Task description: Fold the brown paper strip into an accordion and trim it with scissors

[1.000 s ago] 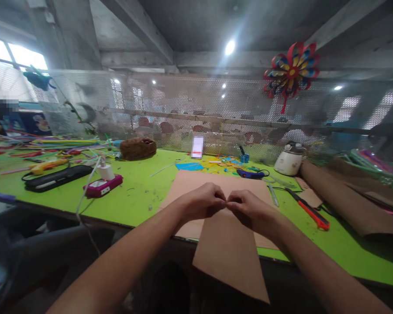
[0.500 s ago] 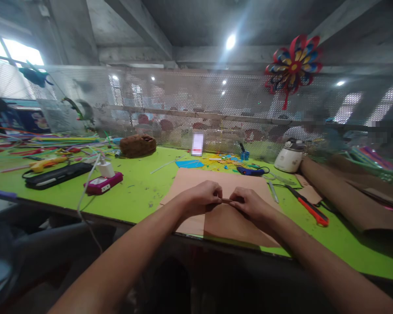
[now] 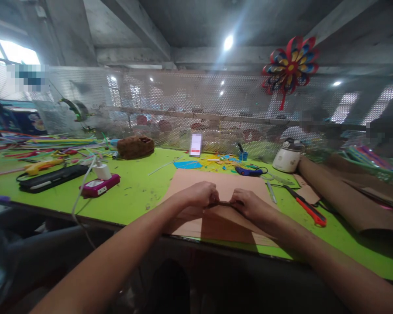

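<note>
"Hands, I mean the left hand (image 3: 203, 194) and the right hand (image 3: 249, 201), are doing what?"

"Both are pinching, quite narrowly, one brown paper (image 3: 224, 203). The left is gripping its left end, and the right is gripping its right end. Between them a thin dark edge is showing. Whether this edge is rolled or only folded, I cannot tell, because the fingers are covering both ends."

"And where is it lying, compared with the tan sheet (image 3: 183, 179)?"

"It is being held over the middle of the tan sheet. If it is touching the sheet, I cannot tell. Its long axis is running crosswise, from hand to hand, nearly parallel to the far edge of the sheet."

"Which hand is lying nearer?"

"Neither, I am judging. The paper is sitting directly between the two, so its level is depending on both equally."

"What is lying around, on the green table (image 3: 136, 194)?"

"A silver tool (image 3: 271, 192) is lying at the right edge of the sheet, and a red cutter (image 3: 311, 212) is lying farther right. A blue glue gun (image 3: 249, 171) is resting just beyond its far right corner. A purple power strip (image 3: 100, 186) is lying well to its left."
</note>
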Tool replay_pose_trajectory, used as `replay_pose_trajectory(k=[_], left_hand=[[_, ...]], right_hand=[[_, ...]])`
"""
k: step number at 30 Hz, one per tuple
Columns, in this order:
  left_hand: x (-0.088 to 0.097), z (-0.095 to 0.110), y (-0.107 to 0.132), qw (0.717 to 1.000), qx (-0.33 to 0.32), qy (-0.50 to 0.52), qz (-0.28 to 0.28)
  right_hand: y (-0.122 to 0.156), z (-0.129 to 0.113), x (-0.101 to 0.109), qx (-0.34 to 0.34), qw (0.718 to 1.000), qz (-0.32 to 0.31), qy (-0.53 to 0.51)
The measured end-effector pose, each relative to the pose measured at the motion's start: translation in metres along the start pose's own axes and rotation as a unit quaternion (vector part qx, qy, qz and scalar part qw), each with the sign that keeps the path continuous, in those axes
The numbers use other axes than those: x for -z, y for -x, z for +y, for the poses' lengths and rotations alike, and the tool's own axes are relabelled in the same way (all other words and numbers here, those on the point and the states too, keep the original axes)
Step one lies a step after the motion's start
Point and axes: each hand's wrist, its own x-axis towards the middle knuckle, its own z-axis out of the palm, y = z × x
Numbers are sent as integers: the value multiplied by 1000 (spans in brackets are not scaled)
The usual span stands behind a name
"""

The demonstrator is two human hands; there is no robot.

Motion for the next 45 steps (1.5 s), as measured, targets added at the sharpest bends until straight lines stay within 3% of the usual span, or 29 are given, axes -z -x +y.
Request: replay_pose_trajectory(k=[5, 9, 13, 16, 23, 29, 36, 40, 45], left_hand=[[2, 5, 9, 999, -19, -41, 20], [-3, 7, 18, 999, 0, -10, 51], [-1, 10, 20, 998, 2, -8, 56], [-1, 12, 13, 997, 11, -58, 45], [-3, 21, 6, 979, -15, -190, 71], [4, 20, 18, 992, -33, -111, 44], [3, 19, 26, 996, -31, -64, 50], [4, 28, 31, 993, -35, -92, 64], [2, 36, 38, 987, -54, -126, 83]], right_hand=[[9, 4, 0, -5, 1000, -2, 21], [13, 5, 5, -28, 1000, -5, 14], [3, -1, 14, -61, 997, -48, 22], [-4, -9, 14, -85, 993, -67, 37], [-4, -18, 0, -114, 992, -11, 55], [1, -5, 11, -116, 991, -53, 30], [2, 1, 20, -103, 990, -94, 25], [12, -3, 14, -103, 993, -52, 30], [27, -19, 8, -35, 996, 15, 75]])
